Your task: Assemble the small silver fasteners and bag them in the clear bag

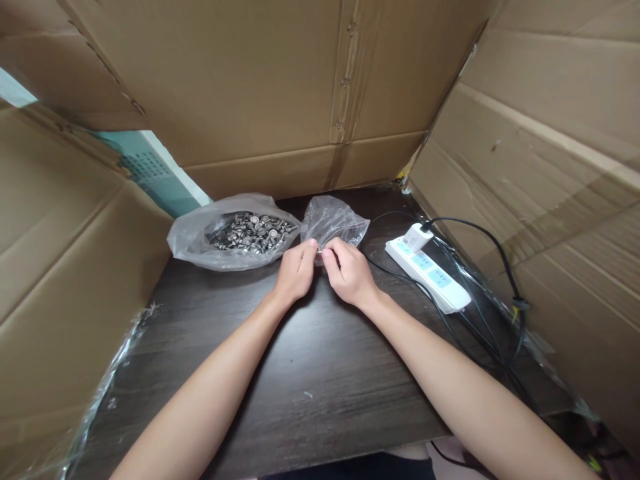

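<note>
My left hand (296, 270) and my right hand (349, 272) meet fingertip to fingertip over the dark wooden table (310, 373). Both are closed in a pinch on something small between them that I cannot make out. Just behind the fingers lies a small crumpled clear plastic bag (334, 221). To its left, an open clear plastic bag (193, 241) holds a heap of small silver metal parts (250, 232).
Cardboard walls stand at the left (65, 280), back (280, 93) and right (550, 187). A white power strip (431, 275) with a white plug lies at the right, with black cables (505, 293) running along the table's right side.
</note>
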The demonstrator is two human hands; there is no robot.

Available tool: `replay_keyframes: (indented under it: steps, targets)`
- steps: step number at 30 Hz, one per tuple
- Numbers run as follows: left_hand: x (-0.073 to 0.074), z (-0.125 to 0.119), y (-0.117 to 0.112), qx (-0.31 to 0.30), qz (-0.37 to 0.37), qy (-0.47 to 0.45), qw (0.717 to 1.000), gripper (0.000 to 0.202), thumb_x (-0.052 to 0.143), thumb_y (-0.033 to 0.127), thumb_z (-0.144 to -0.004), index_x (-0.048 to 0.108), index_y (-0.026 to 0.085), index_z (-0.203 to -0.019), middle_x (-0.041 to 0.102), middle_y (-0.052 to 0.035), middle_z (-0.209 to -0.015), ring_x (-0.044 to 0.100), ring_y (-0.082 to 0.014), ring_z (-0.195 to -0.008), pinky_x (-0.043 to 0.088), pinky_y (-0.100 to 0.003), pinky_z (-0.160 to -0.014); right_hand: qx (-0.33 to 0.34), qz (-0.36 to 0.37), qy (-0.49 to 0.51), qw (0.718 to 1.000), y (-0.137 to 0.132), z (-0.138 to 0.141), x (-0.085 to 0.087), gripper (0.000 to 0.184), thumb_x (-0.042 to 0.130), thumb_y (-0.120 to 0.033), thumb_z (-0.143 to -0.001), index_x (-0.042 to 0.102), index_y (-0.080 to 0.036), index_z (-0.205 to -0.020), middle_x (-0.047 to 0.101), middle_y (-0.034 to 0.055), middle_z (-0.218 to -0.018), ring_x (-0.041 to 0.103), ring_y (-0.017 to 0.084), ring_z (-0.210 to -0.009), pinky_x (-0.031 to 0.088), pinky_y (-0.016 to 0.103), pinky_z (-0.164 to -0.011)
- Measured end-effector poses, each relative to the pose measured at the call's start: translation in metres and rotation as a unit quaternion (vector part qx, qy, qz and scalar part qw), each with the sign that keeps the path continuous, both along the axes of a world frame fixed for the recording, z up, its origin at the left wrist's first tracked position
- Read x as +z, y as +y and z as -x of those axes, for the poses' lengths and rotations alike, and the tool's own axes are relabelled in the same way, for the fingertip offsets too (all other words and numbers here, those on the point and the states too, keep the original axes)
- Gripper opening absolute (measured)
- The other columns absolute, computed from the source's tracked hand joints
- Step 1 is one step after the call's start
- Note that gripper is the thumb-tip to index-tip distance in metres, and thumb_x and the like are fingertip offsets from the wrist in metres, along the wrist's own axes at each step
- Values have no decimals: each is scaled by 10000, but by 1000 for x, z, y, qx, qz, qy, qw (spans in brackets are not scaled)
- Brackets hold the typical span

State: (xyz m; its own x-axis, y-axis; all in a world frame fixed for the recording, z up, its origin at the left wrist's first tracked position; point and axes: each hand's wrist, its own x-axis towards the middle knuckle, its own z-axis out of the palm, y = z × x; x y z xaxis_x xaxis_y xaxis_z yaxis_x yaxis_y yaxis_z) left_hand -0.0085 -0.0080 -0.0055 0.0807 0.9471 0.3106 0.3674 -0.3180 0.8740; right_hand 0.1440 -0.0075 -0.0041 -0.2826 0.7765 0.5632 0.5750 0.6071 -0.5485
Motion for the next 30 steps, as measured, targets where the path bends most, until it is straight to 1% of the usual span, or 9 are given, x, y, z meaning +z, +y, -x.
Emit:
replay_keyframes:
  steps: [3,7,11,13,15,21,23,27,30]
  targets:
    - [-2,1,1,1,32,-50,998,470,322,437,-1056,570,166,-761,474,14,-604,478,-138,-579,378,-284,-609,-34,0,28,999,3,-1,-1,249,352,-287,-1054,459,-229,-836,632,54,-782,581,206,-725,394,334,-713]
    - [-2,1,1,-9,-6,-80,997,221,502,293,-970,652,150,-1047,587,8,-766,515,-107,-584,424,-245,-601,-68,-6,35,997,6,-2,-3,242,357,-291,-1047,453,-231,-834,617,43,-755,573,202,-707,376,329,-707]
    - [-2,-1,0,-29,-52,-57,997,346,646,241,-877,651,157,-1212,676,-27,-957,555,-73,-574,458,-208,-578,-85,2,18,996,7,-3,-5,245,371,-299,-1041,470,-228,-828,633,43,-756,591,212,-735,363,335,-728]
    - [-2,-2,0,-36,-66,-46,996,389,684,245,-860,660,161,-1240,694,-40,-1003,557,-60,-550,464,-197,-554,-90,8,10,996,7,-3,-6,257,375,-298,-1039,470,-226,-812,639,42,-749,599,215,-744,350,340,-732]
    - [-2,-2,0,-35,-73,-37,996,366,692,252,-864,687,162,-1219,707,-45,-992,555,-58,-539,466,-193,-545,-88,12,6,996,7,-3,-5,273,365,-292,-1041,464,-225,-795,643,41,-749,604,215,-748,341,343,-738]
    - [-1,-3,0,-30,-66,-38,997,249,675,263,-884,726,154,-1102,675,-15,-827,549,-70,-553,449,-186,-547,-83,21,3,996,7,-3,-3,306,346,-288,-1036,441,-226,-752,637,44,-742,589,217,-747,322,357,-739]
    - [0,-3,0,-28,-52,-51,997,279,681,267,-880,706,147,-1131,663,-10,-824,547,-68,-551,443,-183,-541,-89,28,3,996,7,-3,-3,304,353,-291,-1030,425,-227,-742,631,42,-733,581,215,-738,315,357,-732]
    - [0,-1,0,-45,-33,-53,997,402,663,281,-901,663,154,-1282,665,-11,-856,542,-64,-544,444,-185,-543,-90,33,1,995,9,-3,-4,293,358,-289,-1024,425,-226,-746,631,40,-735,575,212,-735,314,359,-730]
    - [0,-1,0,-60,-44,-26,997,366,637,265,-914,695,165,-1261,669,-14,-853,542,-69,-555,439,-193,-554,-80,30,-3,996,9,-4,-5,299,362,-287,-1027,447,-224,-748,644,44,-747,587,215,-755,329,364,-749]
